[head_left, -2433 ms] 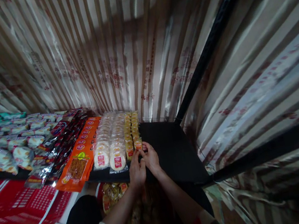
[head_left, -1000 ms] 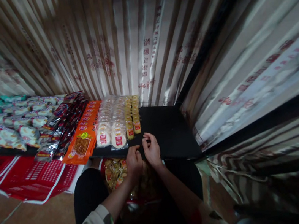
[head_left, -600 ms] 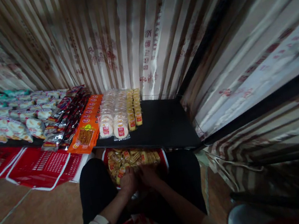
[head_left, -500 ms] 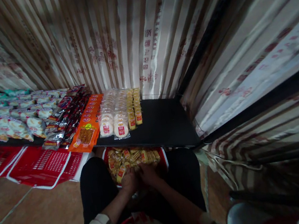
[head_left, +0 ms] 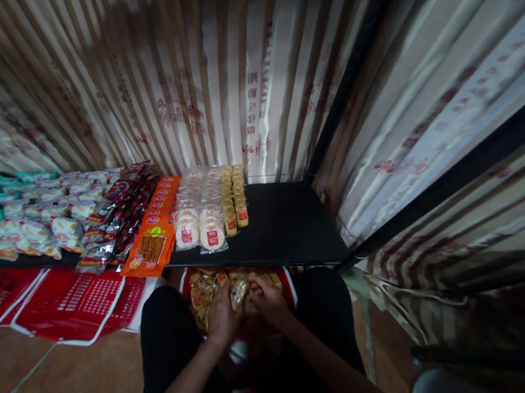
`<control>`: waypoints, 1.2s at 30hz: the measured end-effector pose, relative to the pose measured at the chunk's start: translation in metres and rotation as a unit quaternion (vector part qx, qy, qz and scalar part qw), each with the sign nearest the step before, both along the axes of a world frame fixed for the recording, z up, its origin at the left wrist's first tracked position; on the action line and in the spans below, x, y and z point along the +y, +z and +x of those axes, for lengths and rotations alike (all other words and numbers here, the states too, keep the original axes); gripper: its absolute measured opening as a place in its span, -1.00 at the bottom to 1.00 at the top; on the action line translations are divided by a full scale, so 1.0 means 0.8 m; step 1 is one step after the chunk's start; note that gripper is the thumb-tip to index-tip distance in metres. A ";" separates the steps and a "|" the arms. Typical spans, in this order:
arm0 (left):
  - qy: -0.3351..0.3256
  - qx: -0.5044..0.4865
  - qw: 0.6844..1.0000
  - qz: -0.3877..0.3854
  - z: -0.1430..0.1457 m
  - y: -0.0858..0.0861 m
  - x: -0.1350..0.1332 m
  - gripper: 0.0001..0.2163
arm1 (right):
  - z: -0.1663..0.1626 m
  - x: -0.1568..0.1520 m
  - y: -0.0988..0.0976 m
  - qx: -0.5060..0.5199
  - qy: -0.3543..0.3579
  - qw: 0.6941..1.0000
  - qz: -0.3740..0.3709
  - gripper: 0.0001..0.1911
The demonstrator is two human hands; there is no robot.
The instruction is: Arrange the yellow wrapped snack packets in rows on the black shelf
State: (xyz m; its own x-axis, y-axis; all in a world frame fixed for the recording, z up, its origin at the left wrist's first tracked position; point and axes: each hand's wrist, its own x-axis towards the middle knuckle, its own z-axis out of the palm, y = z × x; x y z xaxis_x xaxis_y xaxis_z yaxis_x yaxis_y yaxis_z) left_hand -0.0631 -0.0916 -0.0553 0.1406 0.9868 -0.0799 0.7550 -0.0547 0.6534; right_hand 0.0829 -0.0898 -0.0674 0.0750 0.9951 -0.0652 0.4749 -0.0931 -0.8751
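A red box [head_left: 287, 285] full of small yellow snack packets [head_left: 204, 292] rests between my knees, just under the front edge of a black shelf [head_left: 288, 226]. My left hand [head_left: 222, 313] and my right hand [head_left: 266, 299] are both down in the box, fingers curled round a clear packet of yellow snacks [head_left: 238, 291] held between them. On the shelf above, a row of the same yellow packets [head_left: 233, 200] runs back beside rows of round white cakes [head_left: 197, 216].
Left of the cakes lie orange packs [head_left: 152, 236], dark foil packs [head_left: 113, 216] and white-and-teal bags [head_left: 18, 226]. Red price banners [head_left: 57, 300] hang below the shelf front. Shiny striped curtains close the back and right. A black post [head_left: 356, 65] rises at the shelf's far corner.
My hands left the shelf front by the yellow row and dropped into the red box on my lap. They have now closed on a clear packet and raised it slightly.
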 end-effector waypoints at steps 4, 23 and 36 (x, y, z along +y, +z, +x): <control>-0.025 -0.036 0.999 0.025 0.002 0.033 0.013 -0.49 | 0.020 0.008 0.036 -0.039 0.030 0.998 0.041 -0.49; -0.055 -0.358 0.917 -0.167 0.032 0.109 0.049 -0.67 | 0.106 0.048 0.134 0.011 0.226 0.974 0.029 -0.61; 0.079 -0.578 0.727 -0.363 0.052 0.109 0.058 -0.84 | 0.110 0.082 0.129 0.132 0.236 0.961 -0.054 -0.69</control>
State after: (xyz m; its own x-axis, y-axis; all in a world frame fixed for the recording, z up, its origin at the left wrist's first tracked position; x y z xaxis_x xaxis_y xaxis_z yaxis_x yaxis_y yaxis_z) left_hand -0.0214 -0.0450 0.0317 0.4165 0.7554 -0.5058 -0.3629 0.6482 0.6694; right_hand 0.1711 -0.0242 0.0361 -0.4174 0.9001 -0.1251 0.2493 -0.0189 -0.9682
